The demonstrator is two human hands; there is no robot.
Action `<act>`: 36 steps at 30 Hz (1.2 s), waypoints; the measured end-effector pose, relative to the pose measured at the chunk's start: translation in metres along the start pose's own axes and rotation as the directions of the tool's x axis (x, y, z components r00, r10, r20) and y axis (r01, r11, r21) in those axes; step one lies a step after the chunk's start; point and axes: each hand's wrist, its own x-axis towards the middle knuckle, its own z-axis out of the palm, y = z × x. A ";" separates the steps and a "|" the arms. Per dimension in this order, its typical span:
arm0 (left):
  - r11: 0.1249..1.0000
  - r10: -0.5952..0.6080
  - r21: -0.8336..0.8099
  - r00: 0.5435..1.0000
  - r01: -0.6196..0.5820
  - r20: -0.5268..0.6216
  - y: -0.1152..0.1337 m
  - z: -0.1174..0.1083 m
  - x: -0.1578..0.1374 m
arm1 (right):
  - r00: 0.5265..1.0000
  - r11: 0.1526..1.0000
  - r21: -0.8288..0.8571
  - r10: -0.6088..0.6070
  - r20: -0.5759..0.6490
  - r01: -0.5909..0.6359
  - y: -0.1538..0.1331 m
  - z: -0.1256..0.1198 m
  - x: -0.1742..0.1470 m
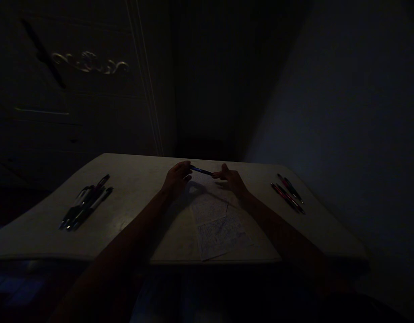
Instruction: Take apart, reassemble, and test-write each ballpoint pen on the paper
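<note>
A dark blue pen (202, 170) is held level above the far middle of the table, stretched between my two hands. Its left end is pinched in the fingers of my left hand (177, 176). At the other end, the fingertips of my right hand (231, 179) grip it. Below the hands lie scribbled sheets of paper (223, 233), overlapping and reaching toward the near edge. The dim light hides the finer details of the pen and of the fingers.
The pale table (132, 179) holds a pile of several pens (84, 204) on the left and a smaller group of pens (289, 194) on the right. A dark panelled door or cabinet (92, 112) stands at the far left. A wall (344, 112) runs along the right side.
</note>
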 end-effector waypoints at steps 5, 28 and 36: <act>0.988 -0.122 -0.091 0.992 0.123 0.009 0.001 0.002 -0.002 | 0.993 0.990 0.068 0.122 0.001 -0.121 0.000 0.003 -0.005; 0.768 -0.202 -0.594 0.971 0.240 0.131 0.022 0.015 -0.026 | 0.992 0.990 0.061 0.121 0.043 -0.124 -0.001 0.013 -0.017; 0.647 -0.236 -0.721 0.965 0.246 0.118 0.026 0.016 -0.028 | 0.995 0.995 0.044 0.093 0.042 -0.095 0.002 0.014 -0.017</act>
